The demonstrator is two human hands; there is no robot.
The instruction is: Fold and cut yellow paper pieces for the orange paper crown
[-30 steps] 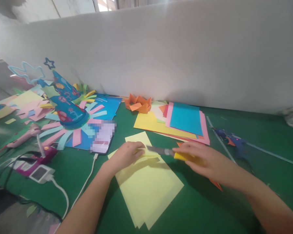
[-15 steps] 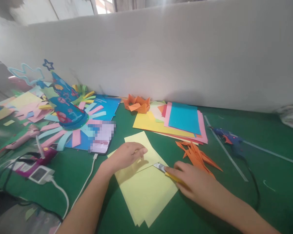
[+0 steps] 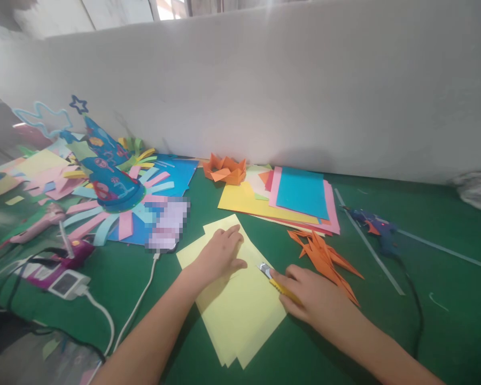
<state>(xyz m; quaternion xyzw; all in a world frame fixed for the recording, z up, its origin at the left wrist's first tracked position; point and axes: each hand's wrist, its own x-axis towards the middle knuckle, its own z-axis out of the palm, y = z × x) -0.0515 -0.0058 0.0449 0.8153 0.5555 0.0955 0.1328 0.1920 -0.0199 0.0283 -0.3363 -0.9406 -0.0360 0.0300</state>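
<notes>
Pale yellow paper sheets (image 3: 240, 321) lie overlapped at an angle on the green table in front of me. My left hand (image 3: 220, 254) rests on their upper part, palm down, with the fingers stretched forward and the thumb out to the right. My right hand (image 3: 310, 294) is closed around a yellow utility knife (image 3: 282, 290). Its metal blade end points up and left over the right side of the sheets, a little right of my left thumb. Just beyond my right hand lies a folded orange paper piece (image 3: 320, 256) with long pointed tips.
Coloured paper (image 3: 302, 192) is stacked near the wall beside an orange folded paper ring (image 3: 224, 170). Decorated blue cone hats (image 3: 114, 184) and a charging phone (image 3: 170, 222) are at left, near a purple power strip (image 3: 44, 272). A blue glue gun (image 3: 379, 230) lies right, with its cord trailing.
My left hand has shifted right and flattened onto the paper. The knife has moved slightly, and the cut line or edge seen near its blade no longer shows.
</notes>
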